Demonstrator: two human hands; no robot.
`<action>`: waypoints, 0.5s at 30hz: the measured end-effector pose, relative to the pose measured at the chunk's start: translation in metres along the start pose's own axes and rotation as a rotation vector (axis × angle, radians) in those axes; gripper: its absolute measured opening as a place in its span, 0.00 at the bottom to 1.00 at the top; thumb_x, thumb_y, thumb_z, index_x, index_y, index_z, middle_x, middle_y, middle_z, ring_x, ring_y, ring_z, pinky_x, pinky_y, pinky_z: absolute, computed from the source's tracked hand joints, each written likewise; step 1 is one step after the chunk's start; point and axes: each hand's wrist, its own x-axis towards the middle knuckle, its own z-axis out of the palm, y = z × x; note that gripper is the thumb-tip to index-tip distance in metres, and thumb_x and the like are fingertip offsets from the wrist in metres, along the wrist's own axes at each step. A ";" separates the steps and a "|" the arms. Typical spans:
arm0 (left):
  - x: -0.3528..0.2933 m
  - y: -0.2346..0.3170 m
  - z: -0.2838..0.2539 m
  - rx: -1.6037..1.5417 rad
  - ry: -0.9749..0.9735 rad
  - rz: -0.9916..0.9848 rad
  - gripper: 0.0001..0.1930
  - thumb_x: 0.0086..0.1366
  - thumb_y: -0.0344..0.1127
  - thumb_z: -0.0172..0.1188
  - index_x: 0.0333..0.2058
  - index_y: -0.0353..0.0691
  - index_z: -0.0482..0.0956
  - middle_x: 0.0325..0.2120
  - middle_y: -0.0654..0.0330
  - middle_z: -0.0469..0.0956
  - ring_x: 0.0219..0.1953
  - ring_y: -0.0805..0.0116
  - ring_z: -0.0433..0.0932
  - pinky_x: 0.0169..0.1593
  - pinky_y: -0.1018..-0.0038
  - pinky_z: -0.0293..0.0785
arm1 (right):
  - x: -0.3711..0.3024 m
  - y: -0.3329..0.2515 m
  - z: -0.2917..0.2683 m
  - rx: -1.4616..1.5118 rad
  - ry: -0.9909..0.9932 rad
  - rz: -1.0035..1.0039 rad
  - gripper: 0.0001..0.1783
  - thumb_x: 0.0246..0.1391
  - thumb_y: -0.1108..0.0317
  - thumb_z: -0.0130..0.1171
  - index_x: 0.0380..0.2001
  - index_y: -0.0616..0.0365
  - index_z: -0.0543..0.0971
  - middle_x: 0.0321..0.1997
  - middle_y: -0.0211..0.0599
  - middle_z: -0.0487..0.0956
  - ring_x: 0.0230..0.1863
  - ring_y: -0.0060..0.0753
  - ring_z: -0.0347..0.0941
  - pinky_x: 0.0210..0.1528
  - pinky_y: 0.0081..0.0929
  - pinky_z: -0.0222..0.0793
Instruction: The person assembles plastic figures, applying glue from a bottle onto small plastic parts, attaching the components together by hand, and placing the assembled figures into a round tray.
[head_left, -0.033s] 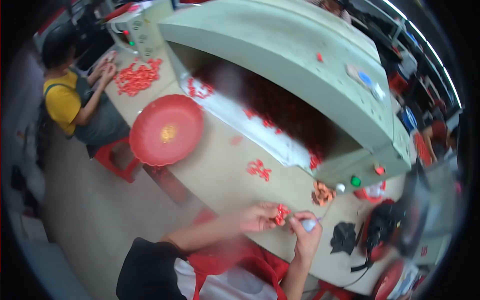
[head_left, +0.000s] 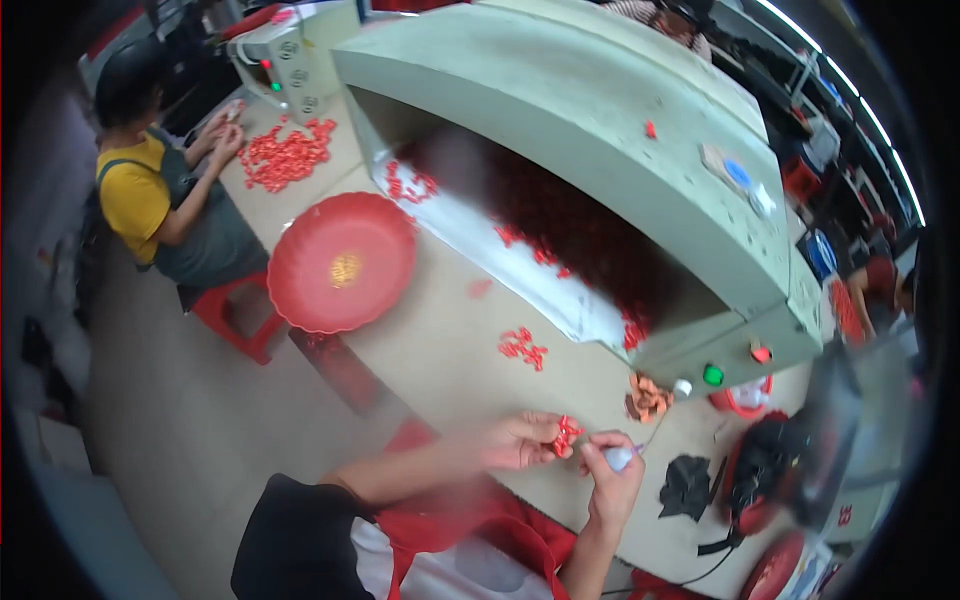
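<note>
Above the near edge of the table, my left hand [head_left: 522, 443] is closed, its fingertips pinching a small cluster of glossy red pieces [head_left: 566, 436]. Just to its right, my right hand [head_left: 612, 480] wraps round a small pale bottle-like tool [head_left: 619, 458] with a thin tip, which points up and right, away from the red pieces. The two hands are close together but apart. Farther out on the table lies a loose group of similar red pieces [head_left: 522, 348]. What exactly the pieces are is too small to tell.
A large pale-green machine [head_left: 560, 120] stands behind, red pieces on the white cloth [head_left: 470, 255] at its opening. Left are a red scalloped basin [head_left: 300, 270] and a seated co-worker [head_left: 140, 200] beside a red heap [head_left: 285, 155]. Brown scraps [head_left: 648, 398] and a black piece [head_left: 686, 487] lie right.
The view has shifted slightly, so the surroundings sit a little farther right and lower. Both hands keep nearly the same pose and hold the same things.
</note>
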 end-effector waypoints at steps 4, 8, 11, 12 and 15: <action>-0.006 0.003 0.009 0.065 0.038 0.046 0.12 0.61 0.34 0.54 0.43 0.38 0.71 0.38 0.65 0.71 0.39 0.72 0.71 0.43 0.78 0.67 | 0.002 -0.003 -0.001 0.041 -0.059 0.025 0.09 0.43 0.79 0.60 0.31 0.63 0.74 0.23 0.30 0.73 0.21 0.19 0.68 0.24 0.15 0.65; -0.005 0.008 0.020 0.065 0.087 0.001 0.12 0.61 0.34 0.54 0.43 0.38 0.71 0.37 0.66 0.72 0.38 0.74 0.71 0.42 0.79 0.68 | -0.004 -0.011 0.002 0.011 0.001 -0.048 0.20 0.44 0.81 0.57 0.43 0.61 0.69 0.31 0.31 0.71 0.28 0.18 0.67 0.30 0.15 0.65; -0.008 0.021 0.034 0.245 0.280 0.100 0.14 0.61 0.32 0.54 0.45 0.35 0.72 0.39 0.63 0.74 0.38 0.75 0.73 0.43 0.77 0.71 | -0.001 -0.002 0.001 -0.137 0.072 -0.133 0.26 0.45 0.81 0.55 0.49 0.60 0.62 0.38 0.33 0.68 0.34 0.21 0.65 0.35 0.17 0.65; -0.014 0.035 0.059 0.359 0.414 0.123 0.14 0.60 0.31 0.55 0.45 0.34 0.72 0.39 0.62 0.75 0.39 0.74 0.74 0.43 0.76 0.72 | -0.003 -0.003 0.001 -0.180 0.070 -0.152 0.26 0.46 0.81 0.55 0.50 0.60 0.61 0.40 0.35 0.68 0.38 0.22 0.65 0.37 0.18 0.65; -0.023 0.045 0.071 0.680 0.558 0.329 0.16 0.57 0.25 0.57 0.45 0.32 0.72 0.39 0.57 0.75 0.38 0.71 0.76 0.43 0.75 0.73 | -0.003 -0.025 0.010 -0.257 0.084 -0.218 0.26 0.46 0.80 0.55 0.49 0.61 0.61 0.42 0.36 0.69 0.43 0.24 0.67 0.42 0.20 0.66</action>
